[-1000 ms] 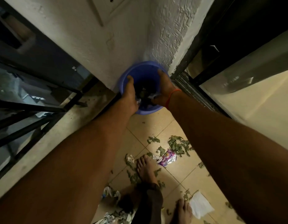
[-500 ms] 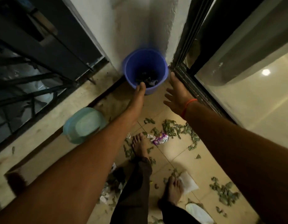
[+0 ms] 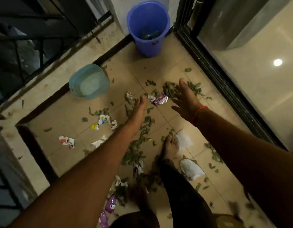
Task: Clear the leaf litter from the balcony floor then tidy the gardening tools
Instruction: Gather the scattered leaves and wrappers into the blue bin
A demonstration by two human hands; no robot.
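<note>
Green leaf litter (image 3: 168, 89) lies scattered over the tiled balcony floor (image 3: 73, 122), mixed with crumpled wrappers such as a purple one (image 3: 159, 100). A blue bucket (image 3: 148, 15) stands in the far corner with some litter inside. My right hand (image 3: 185, 97) hovers with fingers spread and straight just over a leaf pile, holding nothing. My left hand (image 3: 140, 107) reaches forward edge-on, fingers straight, empty, beside the purple wrapper. No gardening tools are visible.
A teal tub (image 3: 89, 83) sits by the left ledge. A black railing (image 3: 27, 46) runs along the left; a sliding glass door frame (image 3: 224, 83) bounds the right. My bare foot (image 3: 169, 147) stands amid leaves, white paper scraps (image 3: 183, 140) beside it.
Both hands left the blue bucket and drew back down toward the floor litter. The view tilted down, showing more floor and the teal tub.
</note>
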